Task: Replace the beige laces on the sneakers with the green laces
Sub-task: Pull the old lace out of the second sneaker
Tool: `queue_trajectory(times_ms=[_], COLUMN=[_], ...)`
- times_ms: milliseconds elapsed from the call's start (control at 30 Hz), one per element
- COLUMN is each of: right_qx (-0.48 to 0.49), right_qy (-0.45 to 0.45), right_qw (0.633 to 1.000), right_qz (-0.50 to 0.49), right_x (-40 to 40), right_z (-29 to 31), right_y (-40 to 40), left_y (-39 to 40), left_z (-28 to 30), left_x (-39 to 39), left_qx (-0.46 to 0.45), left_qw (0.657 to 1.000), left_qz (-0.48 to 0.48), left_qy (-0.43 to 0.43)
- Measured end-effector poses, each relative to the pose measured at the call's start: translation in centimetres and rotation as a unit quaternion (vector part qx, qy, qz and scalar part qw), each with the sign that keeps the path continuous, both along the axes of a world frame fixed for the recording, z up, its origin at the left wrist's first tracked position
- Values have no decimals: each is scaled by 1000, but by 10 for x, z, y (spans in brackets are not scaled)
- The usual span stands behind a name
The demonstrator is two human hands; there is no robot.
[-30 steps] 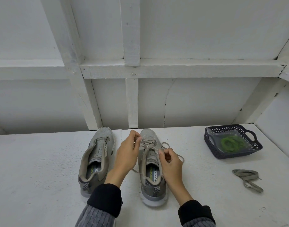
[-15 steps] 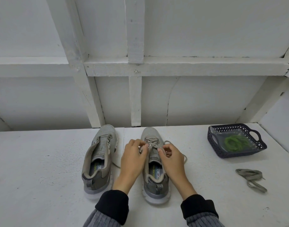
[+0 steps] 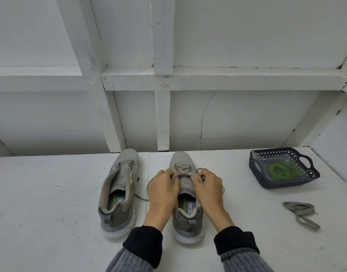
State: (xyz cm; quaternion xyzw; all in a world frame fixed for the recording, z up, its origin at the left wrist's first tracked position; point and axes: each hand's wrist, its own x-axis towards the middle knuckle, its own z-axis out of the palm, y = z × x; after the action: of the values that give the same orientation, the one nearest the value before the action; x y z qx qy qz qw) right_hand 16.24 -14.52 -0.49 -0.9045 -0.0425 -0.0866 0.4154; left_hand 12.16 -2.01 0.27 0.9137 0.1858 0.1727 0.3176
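Observation:
Two grey sneakers stand side by side on the white surface, toes pointing away. The left sneaker (image 3: pixel 119 191) has no lace in it. The right sneaker (image 3: pixel 185 193) still carries a beige lace (image 3: pixel 181 169) crossed over its front eyelets. My left hand (image 3: pixel 162 191) pinches that lace on the left side of the tongue, and my right hand (image 3: pixel 208 189) pinches it on the right side. Loose lace ends trail on the surface behind both hands. A removed beige lace (image 3: pixel 301 213) lies bundled at the right. Coiled green laces (image 3: pixel 282 170) sit inside the dark basket (image 3: pixel 255 165).
The dark plastic basket stands at the back right, near the corner of the surface. A white wall with wooden beams (image 3: pixel 162 118) rises right behind the sneakers' toes. Bare white surface (image 3: pixel 41 203) stretches to the left of the shoes.
Both hands have come closer together over the right sneaker's front eyelets, with the lace pulled short between them. The camera has tipped slightly, shifting the shoes up in view.

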Motion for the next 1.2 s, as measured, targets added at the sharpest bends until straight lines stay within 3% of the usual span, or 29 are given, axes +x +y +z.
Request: queue_trajectory(times_ms=[300,433,633,867,967,1067,1133,1200], right_qx=[14,-25,-122,-241,-164,35,194,235], right_qy=[36,35,-72,-56,-54,-3,49,78], right_qw=[999,999,972,934,957,994,980,966], right_qz=[-32,26,185,258,234,106,-15,-74], right_x=[-3,-7,-4,-1,2,4,5,6], right_z=[7,15,33,37,26,16,15,14], right_y=[-9,-10,8,22,22,25,24,22], left_y=[13,15,12,7,4,2,0,-1], left_z=[-1,-9,-20,-23,-23,-25,-25,-25], left_x=[-11,-14,-16,-16,-17,-16,-16,-16], left_qx=[-48,-116,-182,-248,-257,-259,-266,-270], left_qw=[998,993,982,966,962,959,957,955], left_qz=[33,12,27,61,82,98,103,105], left_qy=[-6,-32,-48,-46,-51,-56,-56,-57])
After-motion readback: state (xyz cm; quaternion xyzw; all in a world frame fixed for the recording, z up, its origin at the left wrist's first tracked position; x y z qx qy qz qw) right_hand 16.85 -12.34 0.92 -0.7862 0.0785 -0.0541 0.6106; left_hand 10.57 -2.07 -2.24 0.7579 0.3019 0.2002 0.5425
